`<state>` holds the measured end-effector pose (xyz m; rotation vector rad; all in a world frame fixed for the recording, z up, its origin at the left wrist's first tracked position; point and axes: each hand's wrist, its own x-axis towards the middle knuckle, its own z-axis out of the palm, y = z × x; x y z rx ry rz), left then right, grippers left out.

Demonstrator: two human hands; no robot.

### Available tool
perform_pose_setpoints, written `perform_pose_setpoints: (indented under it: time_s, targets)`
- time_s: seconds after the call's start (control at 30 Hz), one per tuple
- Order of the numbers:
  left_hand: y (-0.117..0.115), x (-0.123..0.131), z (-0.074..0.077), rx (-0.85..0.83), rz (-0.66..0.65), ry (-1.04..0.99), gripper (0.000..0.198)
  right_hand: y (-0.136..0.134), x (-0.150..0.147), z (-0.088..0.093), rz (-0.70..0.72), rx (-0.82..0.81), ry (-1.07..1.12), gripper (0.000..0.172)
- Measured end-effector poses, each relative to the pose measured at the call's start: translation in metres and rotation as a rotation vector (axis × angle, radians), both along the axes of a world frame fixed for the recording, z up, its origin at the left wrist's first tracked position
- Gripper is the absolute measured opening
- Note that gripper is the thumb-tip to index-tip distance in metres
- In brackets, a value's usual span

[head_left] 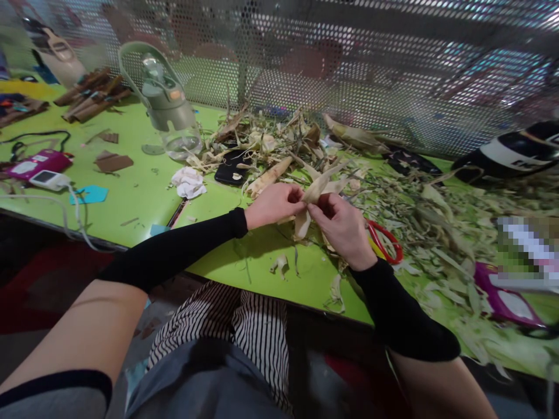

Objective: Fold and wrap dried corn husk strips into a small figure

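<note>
Both hands pinch one pale, papery husk strip (315,189) above the green table (140,198): the left hand (273,203) closed on its near end, the right hand (345,227) gripping beside it. Red-handled scissors (384,241) lie half hidden behind the right wrist. The clear water bottle (168,102) (grey lid) looks nearly empty, though glare blurs it.

A green table (131,203) carries dry husks (437,215) right of the hands, red scissors (384,241) just beside them, a crumpled tissue (188,181) and bottle (168,102) left.
</note>
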<state>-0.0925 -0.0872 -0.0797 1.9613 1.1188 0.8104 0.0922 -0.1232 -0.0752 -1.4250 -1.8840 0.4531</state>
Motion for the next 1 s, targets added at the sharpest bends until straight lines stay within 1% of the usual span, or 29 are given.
perform_pose_setpoints:
  time_s: [0.23, 0.33, 0.4, 0.53, 0.6, 0.7, 0.8, 0.9, 1.0]
  targets:
    - [-0.007, 0.003, -0.003, 0.219, 0.042, 0.186, 0.014, 0.0, 0.001, -0.007, -0.004, 0.074, -0.128, 0.02]
    - [-0.011, 0.007, -0.003, 0.27, 0.059, 0.194, 0.01, -0.001, 0.002, -0.007, 0.008, 0.082, -0.123, 0.02]
    - [-0.012, 0.007, -0.002, 0.241, 0.074, 0.137, 0.013, 0.0, 0.004, -0.006, 0.027, 0.066, -0.088, 0.018]
    - [-0.012, 0.007, 0.0, 0.096, 0.05, -0.031, 0.026, 0.004, 0.008, -0.003, 0.08, 0.006, -0.042, 0.02]
    - [-0.012, 0.006, 0.001, 0.059, 0.039, -0.056, 0.027, 0.007, 0.01, -0.003, 0.104, -0.017, -0.05, 0.02]
    - [-0.013, 0.006, 0.0, 0.085, 0.052, -0.037, 0.027, 0.008, 0.012, -0.005, 0.136, -0.055, -0.06, 0.017]
    - [-0.012, 0.006, -0.001, 0.062, 0.069, -0.046, 0.022, 0.005, 0.011, -0.005, 0.173, -0.095, -0.026, 0.019]
    - [-0.007, 0.004, -0.002, -0.036, 0.043, -0.144, 0.01, 0.002, 0.008, -0.003, 0.2, -0.109, 0.062, 0.022]
    - [-0.003, 0.002, -0.002, -0.043, 0.011, -0.228, 0.006, 0.005, 0.002, -0.004, 0.2, -0.101, 0.176, 0.027]
